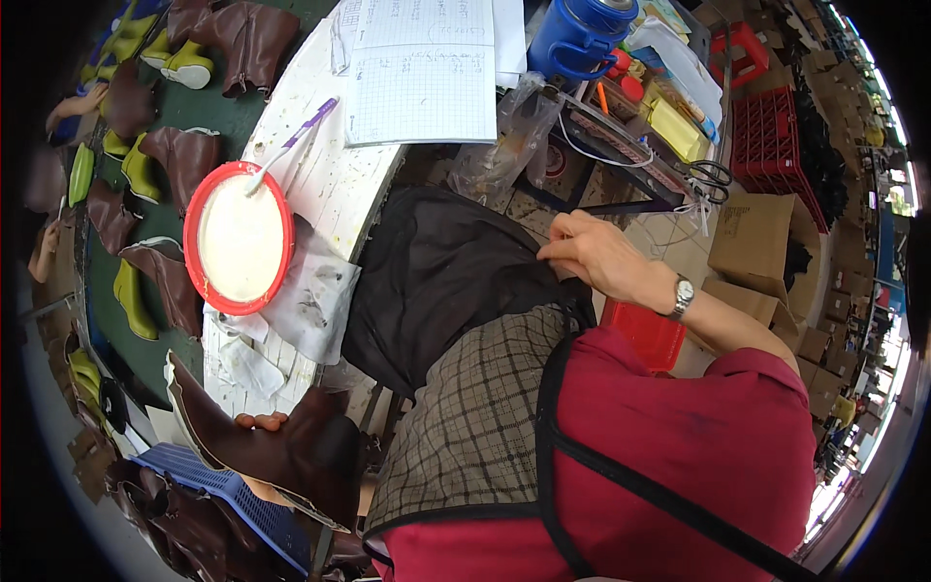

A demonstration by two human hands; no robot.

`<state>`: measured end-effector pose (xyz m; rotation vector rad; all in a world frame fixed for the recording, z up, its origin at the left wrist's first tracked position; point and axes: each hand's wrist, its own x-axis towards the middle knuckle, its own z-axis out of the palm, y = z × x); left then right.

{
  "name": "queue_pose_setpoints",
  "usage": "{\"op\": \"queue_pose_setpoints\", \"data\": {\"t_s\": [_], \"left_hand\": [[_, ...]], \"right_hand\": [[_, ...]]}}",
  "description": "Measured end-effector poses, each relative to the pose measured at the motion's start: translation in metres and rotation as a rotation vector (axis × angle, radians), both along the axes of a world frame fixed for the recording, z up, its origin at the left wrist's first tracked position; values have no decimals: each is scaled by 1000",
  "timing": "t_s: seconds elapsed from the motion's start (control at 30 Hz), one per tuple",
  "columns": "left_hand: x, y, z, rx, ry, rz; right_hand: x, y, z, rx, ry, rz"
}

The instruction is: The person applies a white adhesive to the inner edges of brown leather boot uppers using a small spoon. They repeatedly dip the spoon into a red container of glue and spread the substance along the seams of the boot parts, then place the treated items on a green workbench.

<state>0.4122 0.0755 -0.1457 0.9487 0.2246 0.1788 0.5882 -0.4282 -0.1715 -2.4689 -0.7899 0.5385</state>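
My left hand [262, 421] grips a dark brown leather boot upper [320, 441] at the lower left, beside the table's edge. Only its fingertips show over the leather; the rest is mostly hidden behind it. Across my lap lies a black cloth [446, 252]. My right hand [590, 250], with a watch on the wrist, pinches the far right edge of that cloth between thumb and fingers. Near the boot upper, a red-rimmed tub of creamy white paste [240, 238] stands on the white table. A purple-and-white brush [291, 145] rests across its rim.
A squared notebook [422, 73] and stained paper [310, 296] lie on the white table [291, 87]. Boot uppers and yellow-green shoe forms [136, 301] line a green conveyor at left. A blue jug [579, 44], scissors [711, 179], and cardboard boxes [761, 242] are at right.
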Motion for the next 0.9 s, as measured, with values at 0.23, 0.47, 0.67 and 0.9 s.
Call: {"op": "queue_pose_setpoints", "data": {"t_s": [0.23, 0.47, 0.67, 0.9], "left_hand": [[9, -35, -2, 336, -8, 116], [37, -41, -23, 386, 271, 397], [58, -44, -24, 333, 308, 400], [63, -43, -27, 290, 304, 393]], "right_hand": [[-2, -11, -4, 246, 491, -57], [-7, -13, -6, 224, 539, -88], [-5, -17, -17, 144, 599, 11], [0, -29, -39, 450, 1261, -105]]}}
